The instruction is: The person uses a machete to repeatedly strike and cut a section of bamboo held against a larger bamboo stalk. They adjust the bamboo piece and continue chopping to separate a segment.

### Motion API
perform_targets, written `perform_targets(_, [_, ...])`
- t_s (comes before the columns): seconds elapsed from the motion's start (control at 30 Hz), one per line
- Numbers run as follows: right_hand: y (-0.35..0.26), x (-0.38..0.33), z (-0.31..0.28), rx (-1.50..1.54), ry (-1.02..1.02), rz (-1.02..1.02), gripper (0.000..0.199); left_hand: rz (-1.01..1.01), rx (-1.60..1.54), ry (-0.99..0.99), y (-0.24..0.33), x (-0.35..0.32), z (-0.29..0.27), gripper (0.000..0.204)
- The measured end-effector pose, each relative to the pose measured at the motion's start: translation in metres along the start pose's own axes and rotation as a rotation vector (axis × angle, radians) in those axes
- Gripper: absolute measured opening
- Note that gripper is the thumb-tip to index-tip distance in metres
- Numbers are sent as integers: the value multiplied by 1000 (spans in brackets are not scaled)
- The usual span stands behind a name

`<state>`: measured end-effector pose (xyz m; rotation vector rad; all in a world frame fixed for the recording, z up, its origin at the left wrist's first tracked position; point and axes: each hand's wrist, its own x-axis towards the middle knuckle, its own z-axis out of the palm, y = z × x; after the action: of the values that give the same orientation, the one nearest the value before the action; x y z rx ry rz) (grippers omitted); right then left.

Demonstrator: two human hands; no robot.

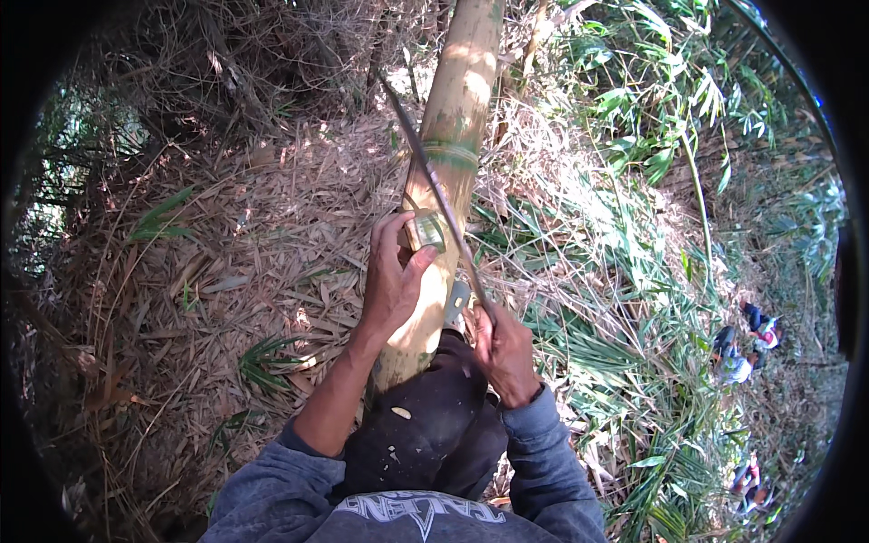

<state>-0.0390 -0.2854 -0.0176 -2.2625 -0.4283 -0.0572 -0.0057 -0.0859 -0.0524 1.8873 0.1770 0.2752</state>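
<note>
A thick yellowish bamboo pole (pixel 462 100) runs from the top of the view down to my legs. My left hand (pixel 394 285) is on it, thumb and fingers closed around a short yellow-green piece (pixel 427 233) that looks like cut bamboo. My right hand (pixel 507 353), beside the pole's near right side, grips the lower end of a long, narrow, dark blade (pixel 434 185). The blade slants up and left across the pole, passing just right of the piece. Whether it touches either one, I cannot tell. My right fingers hide its handle.
Dry leaves (pixel 244 262) cover the ground on the left, with tangled dry branches (pixel 235 63) beyond. Green bamboo foliage (pixel 634 90) and cut leafy stems (pixel 579 344) fill the right. Several people (pixel 747 348) are farther off at the right. My dark-trousered leg (pixel 421 416) is against the pole's near end.
</note>
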Motion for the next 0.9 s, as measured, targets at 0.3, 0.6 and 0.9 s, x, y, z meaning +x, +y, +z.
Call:
perform_targets(0.3, [28,-2,18,-128,-64,45,11,-21,-16,-15,3,2,2,50])
perform_targets(0.6, [18,-12,13,83,-64,137,10,-21,-40,-34,17,0,-2,54])
perform_targets(0.9, [-5,4,2,60,18,-46,10,-143,-156,34,13,3,1,54])
